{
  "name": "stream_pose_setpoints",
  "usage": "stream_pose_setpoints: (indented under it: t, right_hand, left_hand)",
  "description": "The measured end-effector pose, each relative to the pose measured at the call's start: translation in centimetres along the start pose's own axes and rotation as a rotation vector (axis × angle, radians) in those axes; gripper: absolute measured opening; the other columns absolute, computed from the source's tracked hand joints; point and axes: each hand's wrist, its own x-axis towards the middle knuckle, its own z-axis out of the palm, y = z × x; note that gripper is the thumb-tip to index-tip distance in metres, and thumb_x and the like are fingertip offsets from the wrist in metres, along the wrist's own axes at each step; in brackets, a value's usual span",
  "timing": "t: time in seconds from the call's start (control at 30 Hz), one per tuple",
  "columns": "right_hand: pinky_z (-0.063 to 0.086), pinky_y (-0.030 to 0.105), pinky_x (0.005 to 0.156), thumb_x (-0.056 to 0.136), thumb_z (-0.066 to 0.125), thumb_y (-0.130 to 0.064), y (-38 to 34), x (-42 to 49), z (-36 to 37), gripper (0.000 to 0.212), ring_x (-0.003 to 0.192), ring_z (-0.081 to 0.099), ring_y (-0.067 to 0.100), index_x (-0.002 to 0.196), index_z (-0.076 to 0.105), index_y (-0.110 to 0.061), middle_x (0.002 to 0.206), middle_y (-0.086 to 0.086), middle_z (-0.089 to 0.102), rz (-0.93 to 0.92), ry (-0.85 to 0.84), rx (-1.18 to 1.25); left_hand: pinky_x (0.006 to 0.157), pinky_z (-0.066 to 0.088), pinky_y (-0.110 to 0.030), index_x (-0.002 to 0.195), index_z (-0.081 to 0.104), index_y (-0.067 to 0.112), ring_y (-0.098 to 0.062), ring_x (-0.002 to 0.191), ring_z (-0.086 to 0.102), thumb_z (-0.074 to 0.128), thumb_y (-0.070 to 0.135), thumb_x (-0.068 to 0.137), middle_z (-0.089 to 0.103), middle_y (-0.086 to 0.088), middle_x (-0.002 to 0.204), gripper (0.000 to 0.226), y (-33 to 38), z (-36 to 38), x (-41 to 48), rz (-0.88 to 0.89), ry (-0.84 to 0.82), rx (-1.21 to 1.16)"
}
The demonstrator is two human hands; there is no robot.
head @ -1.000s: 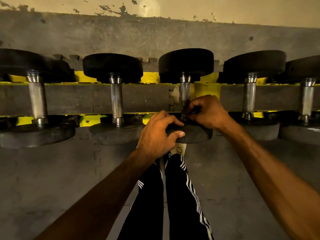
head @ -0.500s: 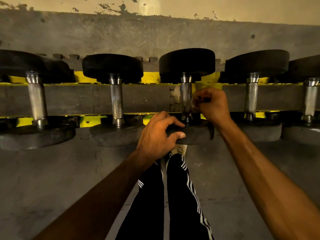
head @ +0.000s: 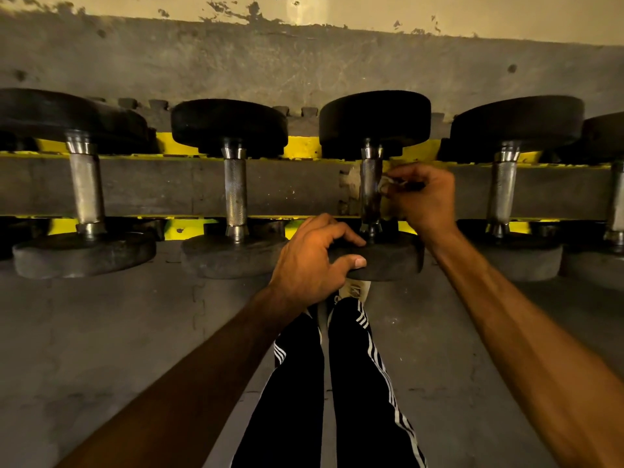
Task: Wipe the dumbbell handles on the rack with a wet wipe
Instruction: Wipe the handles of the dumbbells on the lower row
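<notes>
Head camera: a person's left hand point(head: 310, 261) is gripping the near black rubber plate point(head: 391, 261) of the middle dumbbell point(head: 374, 123), apparently steadying it on the yellow rack point(head: 304, 146), while the right hand point(head: 422, 197) is pinching a small pale wet wipe point(head: 385, 184) against its knurled steel handle point(head: 370, 194).

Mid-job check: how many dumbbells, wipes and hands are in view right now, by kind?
Dumbbells: 5, the rightmost cut by the frame edge
Wipe: 1, pinched in the right hand
Hands: 2, the left hand gripping the middle dumbbell's near weight
Total: 8
</notes>
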Motion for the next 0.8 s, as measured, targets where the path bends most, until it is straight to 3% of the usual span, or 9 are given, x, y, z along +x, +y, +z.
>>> stream_pose_setpoints:
  t: [0.1, 0.2, 0.27, 0.4, 0.53, 0.73, 0.8]
  right_hand:
    - [0.058, 0.034, 0.077, 0.080, 0.077, -0.002, 0.8, -1.6, -0.9, 0.019, 0.085, 0.066, 0.013, 0.092, 0.075, -0.016, 0.092, -0.001, 0.069, -0.107, -0.185, -0.231]
    - [0.058, 0.045, 0.071, 0.073, 0.079, 0.002, 0.5, -1.3, -1.6, 0.014, 0.080, 0.065, 0.023, 0.085, 0.077, -0.006, 0.088, 0.008, 0.068, -0.342, -0.334, -0.374]
    - [0.056, 0.040, 0.072, 0.080, 0.077, -0.008, -0.5, -0.3, -0.7, 0.009, 0.082, 0.063, 0.018, 0.089, 0.077, -0.010, 0.091, 0.007, 0.068, -0.436, -0.293, -0.404]
    - [0.053, 0.030, 0.080, 0.090, 0.069, -0.028, -1.9, 0.2, 1.4, 0.020, 0.092, 0.064, 0.015, 0.107, 0.072, -0.020, 0.103, 0.002, 0.071, -0.391, -0.055, -0.445]
    - [0.051, 0.033, 0.075, 0.086, 0.062, -0.036, -2.1, -1.4, 1.1, 0.021, 0.098, 0.065, 0.023, 0.102, 0.073, -0.028, 0.104, -0.001, 0.072, -0.431, -0.352, -0.787]
    - [0.050, 0.033, 0.073, 0.092, 0.057, -0.022, -3.3, 1.4, 1.7, 0.022, 0.100, 0.064, 0.027, 0.106, 0.074, -0.022, 0.114, 0.001, 0.069, -0.605, -0.257, -0.875]
    - [0.045, 0.032, 0.069, 0.092, 0.054, -0.022, -3.2, 0.6, 1.3, 0.023, 0.102, 0.063, 0.028, 0.108, 0.070, -0.023, 0.117, 0.000, 0.065, -0.658, -0.389, -1.016]
  left_hand:
    - [0.086, 0.046, -0.029, 0.097, 0.073, 0.031, -0.009, 0.098, 0.053, 0.077, 0.037, 0.072, 0.061, 0.007, 0.097, 0.026, 0.0, 0.1, -0.1, -0.004, 0.003, 0.002]
    - [0.085, 0.046, -0.029, 0.096, 0.072, 0.031, -0.010, 0.098, 0.055, 0.077, 0.039, 0.071, 0.060, 0.008, 0.095, 0.026, -0.1, 0.3, -0.1, -0.011, 0.032, 0.014]
    - [0.085, 0.046, -0.028, 0.096, 0.072, 0.030, -0.010, 0.098, 0.055, 0.076, 0.040, 0.071, 0.060, 0.009, 0.096, 0.028, -0.3, 0.4, -0.1, -0.019, 0.042, 0.019]
    - [0.085, 0.044, -0.024, 0.097, 0.072, 0.028, -0.009, 0.099, 0.055, 0.076, 0.041, 0.071, 0.059, 0.010, 0.096, 0.029, -0.3, 0.4, -0.1, -0.027, 0.038, 0.015]
    - [0.085, 0.048, -0.029, 0.096, 0.072, 0.028, -0.010, 0.098, 0.057, 0.076, 0.042, 0.070, 0.062, 0.011, 0.097, 0.030, -0.2, 0.4, 0.0, -0.044, 0.023, -0.016]
    - [0.086, 0.051, -0.036, 0.094, 0.073, 0.025, -0.011, 0.097, 0.059, 0.079, 0.038, 0.069, 0.062, 0.008, 0.095, 0.028, -0.4, 0.7, -0.2, -0.021, 0.079, -0.050]
    - [0.086, 0.051, -0.036, 0.093, 0.074, 0.026, -0.012, 0.097, 0.059, 0.079, 0.038, 0.069, 0.062, 0.010, 0.095, 0.028, -0.4, 0.8, -0.3, -0.020, 0.097, -0.058]
